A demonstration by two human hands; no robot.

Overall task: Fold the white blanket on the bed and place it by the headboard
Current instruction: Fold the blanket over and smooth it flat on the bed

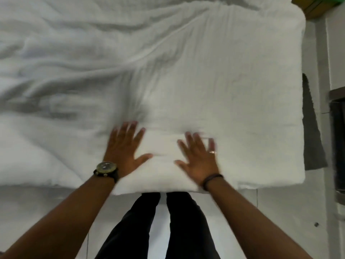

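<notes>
The white blanket [214, 81] lies spread over the bed, smooth on the right and creased into folds on the left. My left hand [125, 146], with a watch on its wrist, presses flat on the blanket near the front edge, fingers spread. My right hand [199, 156], with a ring and a dark wristband, lies flat beside it, fingers apart. Neither hand grips the cloth. Both hands are blurred. No headboard is in view.
The bed's front edge [168, 189] runs just above my dark-trousered legs [158, 227] on a pale tiled floor. A grey cloth [311, 131] lies on the floor right of the bed. Dark furniture [337, 128] stands at the right edge, and a yellow-green object [315, 6] sits top right.
</notes>
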